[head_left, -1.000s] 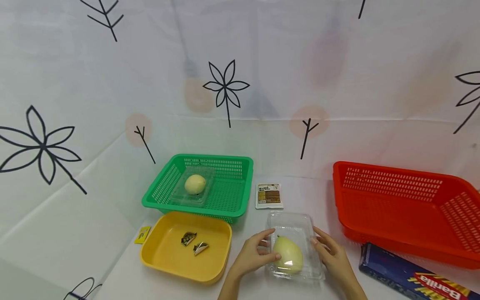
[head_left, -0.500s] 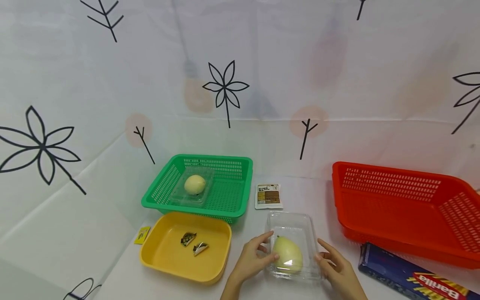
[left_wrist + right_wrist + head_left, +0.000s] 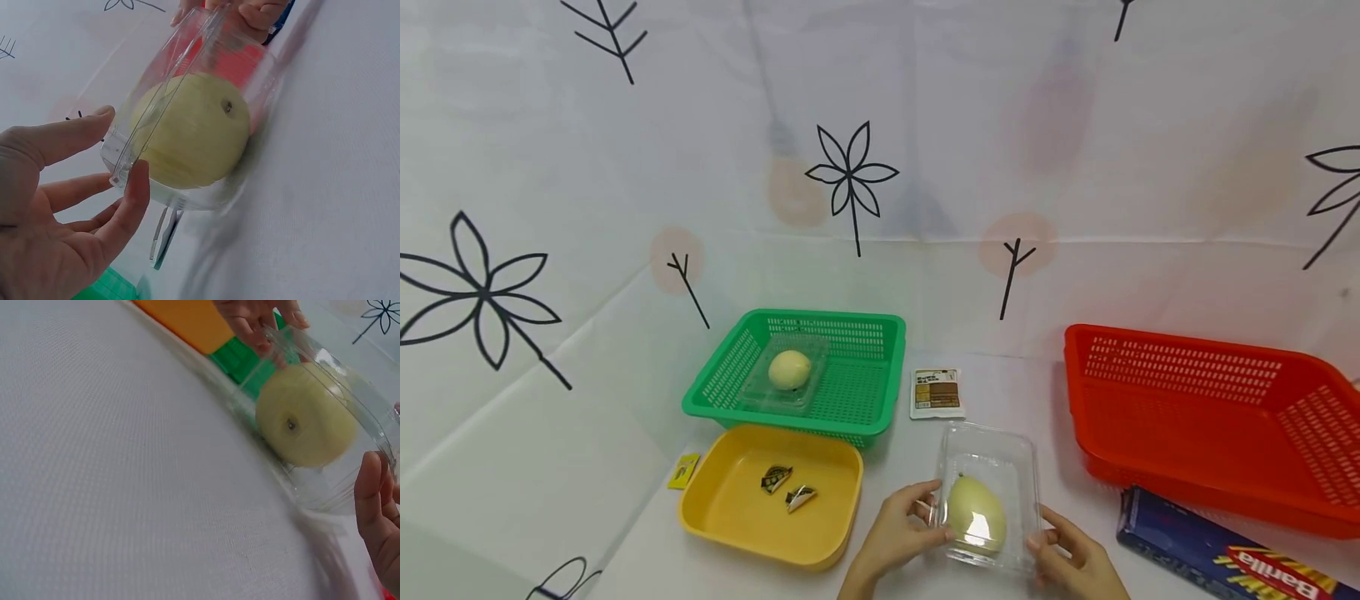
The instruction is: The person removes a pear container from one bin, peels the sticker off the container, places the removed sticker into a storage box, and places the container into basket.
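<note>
A clear plastic clamshell box with a pale yellow-green pear inside is between my two hands. My left hand pinches its left edge. In the left wrist view, the thumb lies over the box's rim and the other fingers come from below. On the opposite edge my right hand grips the rim, with its fingertips against the plastic in the right wrist view. The lid lies down over the pear, and the box is turned slightly on the white table.
Behind left stands a green basket holding another boxed pear. Before it is a yellow tub with two small wrapped pieces. A flat packet, a yellow sachet, a red basket and a blue Barilla box surround the hands.
The clamshell box has shifted a little to the right and turned slightly, with the pear inside. Both hands have closed in on its edges, the right hand sliding nearer along its side.
</note>
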Demonstrator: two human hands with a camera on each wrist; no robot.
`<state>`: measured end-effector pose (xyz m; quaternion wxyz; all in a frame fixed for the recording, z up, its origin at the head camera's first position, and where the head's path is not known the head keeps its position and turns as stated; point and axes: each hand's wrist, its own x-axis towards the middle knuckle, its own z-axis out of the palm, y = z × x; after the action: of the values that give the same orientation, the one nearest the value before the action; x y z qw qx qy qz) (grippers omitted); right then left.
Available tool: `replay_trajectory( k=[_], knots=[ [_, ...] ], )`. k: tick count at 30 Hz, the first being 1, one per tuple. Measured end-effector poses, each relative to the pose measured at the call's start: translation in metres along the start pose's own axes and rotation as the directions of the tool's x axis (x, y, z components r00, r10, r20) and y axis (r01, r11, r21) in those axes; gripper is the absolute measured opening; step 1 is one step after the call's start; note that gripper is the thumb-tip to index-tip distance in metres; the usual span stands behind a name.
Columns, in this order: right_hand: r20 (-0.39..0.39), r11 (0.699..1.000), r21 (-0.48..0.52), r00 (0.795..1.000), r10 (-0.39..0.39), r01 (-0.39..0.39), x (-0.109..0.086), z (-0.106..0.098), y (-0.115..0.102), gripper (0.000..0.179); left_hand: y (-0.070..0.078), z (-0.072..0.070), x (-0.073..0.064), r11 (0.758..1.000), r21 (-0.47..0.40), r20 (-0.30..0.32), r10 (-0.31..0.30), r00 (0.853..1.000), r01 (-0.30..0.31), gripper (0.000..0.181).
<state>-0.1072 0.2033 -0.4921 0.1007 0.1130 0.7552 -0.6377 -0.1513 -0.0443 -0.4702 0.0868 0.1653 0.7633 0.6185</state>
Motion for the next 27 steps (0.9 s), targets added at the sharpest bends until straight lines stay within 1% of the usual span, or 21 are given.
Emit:
replay_trajectory(
  k=[3,6,8,10,13,14,16,18,19,21,22,23,26,27],
  knots=[
    [0.001,1.000,0.023,1.000,0.001,-0.001,-0.001,0.001,-0.003,0.069,0.001,0.001,-0.002,0.999,-0.010,-0.038,0.052,0.998,-0.053,0.055],
    [-0.028,0.998,0.059,0.999,-0.034,0.035,-0.002,0.006,-0.009,0.067,0.005,0.000,-0.002,0.992,-0.062,-0.087,0.100,0.991,-0.106,0.052],
    [-0.040,0.986,0.114,0.992,-0.119,0.123,-0.002,0.011,-0.011,0.064,0.010,-0.003,-0.002,0.986,-0.092,-0.127,0.126,0.984,-0.138,0.048],
    [-0.022,0.967,0.166,0.982,-0.190,0.191,0.000,0.014,-0.017,0.064,0.015,-0.007,0.000,0.979,-0.118,-0.163,0.147,0.976,-0.168,0.045],
    [0.038,0.945,0.219,0.966,-0.255,0.241,0.004,0.018,-0.028,0.069,0.022,-0.014,0.003,0.968,-0.115,-0.231,0.193,0.954,-0.224,0.040],
    [0.059,0.945,0.219,0.964,-0.261,0.242,0.006,0.019,-0.033,0.071,0.024,-0.017,0.004,0.965,-0.111,-0.252,0.205,0.946,-0.239,0.039],
    [0.083,0.941,0.216,0.956,-0.282,0.259,0.008,0.021,-0.044,0.074,0.027,-0.021,0.006,0.953,-0.111,-0.294,0.240,0.925,-0.282,0.037],
    [0.094,0.933,0.207,0.943,-0.320,0.296,0.010,0.024,-0.055,0.074,0.031,-0.026,0.008,0.947,-0.093,-0.330,0.263,0.907,-0.309,0.035],
    [0.106,0.925,0.205,0.932,-0.347,0.321,0.010,0.025,-0.059,0.074,0.033,-0.028,0.008,0.943,-0.086,-0.345,0.275,0.898,-0.321,0.034],
    [0.128,0.911,0.206,0.913,-0.387,0.357,0.013,0.027,-0.068,0.075,0.036,-0.034,0.009,0.936,-0.094,-0.367,0.284,0.886,-0.339,0.032],
    [0.141,0.904,0.205,0.903,-0.407,0.375,0.015,0.028,-0.071,0.075,0.038,-0.037,0.009,0.934,-0.101,-0.375,0.283,0.883,-0.343,0.032],
    [0.156,0.899,0.205,0.894,-0.421,0.388,0.017,0.029,-0.075,0.075,0.040,-0.039,0.009,0.934,-0.116,-0.382,0.273,0.883,-0.339,0.032],
    [0.206,0.876,0.212,0.856,-0.474,0.434,0.025,0.029,-0.085,0.075,0.044,-0.049,0.011,0.928,-0.165,-0.393,0.248,0.886,-0.333,0.033],
    [0.221,0.868,0.214,0.844,-0.489,0.447,0.028,0.029,-0.088,0.075,0.045,-0.052,0.012,0.927,-0.169,-0.397,0.247,0.884,-0.335,0.033]
  ],
)
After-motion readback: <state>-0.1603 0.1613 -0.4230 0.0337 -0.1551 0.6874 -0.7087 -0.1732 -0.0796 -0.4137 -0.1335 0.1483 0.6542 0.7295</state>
